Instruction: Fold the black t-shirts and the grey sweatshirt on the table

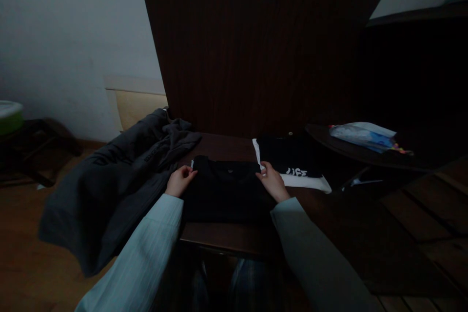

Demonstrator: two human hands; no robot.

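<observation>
A black garment (226, 200), folded into a wide rectangle, lies flat on the dark wooden surface in front of me. My left hand (180, 180) pinches its far left corner between thumb and fingers. At the far right corner, my right hand (272, 181) grips the same cloth. Just beyond my right hand rests a folded black and white garment (292, 156) with white lettering. A dark grey garment (120, 190) with small dark lettering is heaped to the left, near my left hand, and hangs over the edge.
A tall dark wooden panel (256, 48) rises behind the surface (226, 236). On the right, a plastic packet (361, 136) lies on a dark rounded ledge. A green tub (10, 118) with a pale lid stands at far left, above the wooden floor (18, 234).
</observation>
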